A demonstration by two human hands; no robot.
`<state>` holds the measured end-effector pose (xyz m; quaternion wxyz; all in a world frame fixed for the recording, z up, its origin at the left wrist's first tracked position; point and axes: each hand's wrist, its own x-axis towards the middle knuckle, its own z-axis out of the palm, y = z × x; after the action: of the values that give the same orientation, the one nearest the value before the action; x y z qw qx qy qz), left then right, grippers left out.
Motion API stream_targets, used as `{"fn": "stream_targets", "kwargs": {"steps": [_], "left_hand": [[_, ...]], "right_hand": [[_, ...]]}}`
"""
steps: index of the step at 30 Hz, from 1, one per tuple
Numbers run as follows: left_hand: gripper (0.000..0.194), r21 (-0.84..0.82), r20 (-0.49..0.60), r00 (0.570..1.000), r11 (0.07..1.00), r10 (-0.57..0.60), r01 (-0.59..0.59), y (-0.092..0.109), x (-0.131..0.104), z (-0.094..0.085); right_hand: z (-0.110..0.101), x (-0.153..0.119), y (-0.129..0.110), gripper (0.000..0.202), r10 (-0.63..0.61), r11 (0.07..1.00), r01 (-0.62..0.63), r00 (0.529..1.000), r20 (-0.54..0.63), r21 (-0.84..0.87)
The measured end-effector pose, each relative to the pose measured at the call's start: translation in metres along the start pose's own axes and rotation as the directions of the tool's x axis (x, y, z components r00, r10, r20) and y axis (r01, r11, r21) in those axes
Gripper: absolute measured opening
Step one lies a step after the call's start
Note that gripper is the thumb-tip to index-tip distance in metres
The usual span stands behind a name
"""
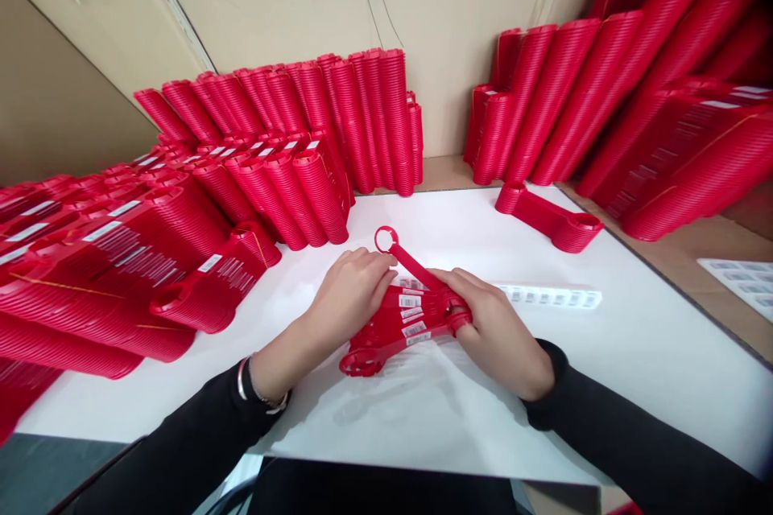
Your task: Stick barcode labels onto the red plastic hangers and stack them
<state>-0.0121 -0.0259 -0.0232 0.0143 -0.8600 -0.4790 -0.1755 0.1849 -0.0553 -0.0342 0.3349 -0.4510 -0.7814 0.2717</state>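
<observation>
A fanned-out bunch of red plastic pieces with white barcode labels lies low over the white table, between my hands. My right hand is wrapped round their right end, where the ring-shaped ends overlap. At the upper left of the bunch, my left hand has its fingers bent together against the pieces; what the fingertips hold is hidden. One red piece sticks out from the fan toward the back left, its open ring beyond my left fingertips. Behind my right hand lies a white strip of labels.
Tall stacks of red pieces stand at the back and left of the white table. More stacks lean at the back right. A short red stack lies nearer, and a label sheet is at far right.
</observation>
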Motion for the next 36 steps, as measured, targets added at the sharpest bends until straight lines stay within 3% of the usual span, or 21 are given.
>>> {"fn": "stream_targets", "kwargs": {"steps": [7, 12, 16, 19, 23, 29, 36], "left_hand": [[0.024, -0.141, 0.144, 0.989, 0.990, 0.021, 0.000, 0.001, 0.000, 0.000], [0.022, -0.178, 0.124, 0.992, 0.984, 0.032, -0.010, 0.000, -0.001, 0.002], [0.018, -0.301, 0.100, 0.995, 0.954, 0.018, 0.013, 0.001, 0.000, -0.003], [0.013, -0.456, 0.090, 0.994, 0.885, -0.055, 0.091, 0.006, 0.001, -0.009], [0.016, -0.665, 0.121, 0.972, 0.711, -0.201, 0.230, 0.012, 0.003, -0.015], [0.022, -0.794, 0.225, 0.925, 0.492, -0.306, 0.356, 0.013, 0.005, -0.015], [0.021, -0.817, 0.249, 0.916, 0.439, -0.316, 0.374, 0.014, 0.006, -0.016]], "right_hand": [[0.003, -0.001, 0.002, 0.062, 0.042, 0.999, -0.042, 0.999, 0.036, 0.004], [0.004, 0.000, 0.002, 0.058, 0.069, 0.998, -0.069, 0.997, 0.047, 0.005], [0.004, 0.000, 0.003, 0.058, 0.061, 0.998, -0.062, 0.998, 0.030, 0.021], [0.004, 0.000, 0.003, 0.057, 0.047, 0.998, -0.047, 0.999, -0.002, 0.040], [0.005, 0.000, 0.000, 0.059, 0.035, 0.996, -0.032, 0.999, -0.040, 0.082], [0.010, -0.001, -0.003, 0.054, 0.053, 0.992, -0.042, 0.994, -0.093, 0.117], [0.012, -0.002, -0.004, 0.057, 0.044, 0.988, -0.028, 0.994, -0.101, 0.149]]}}
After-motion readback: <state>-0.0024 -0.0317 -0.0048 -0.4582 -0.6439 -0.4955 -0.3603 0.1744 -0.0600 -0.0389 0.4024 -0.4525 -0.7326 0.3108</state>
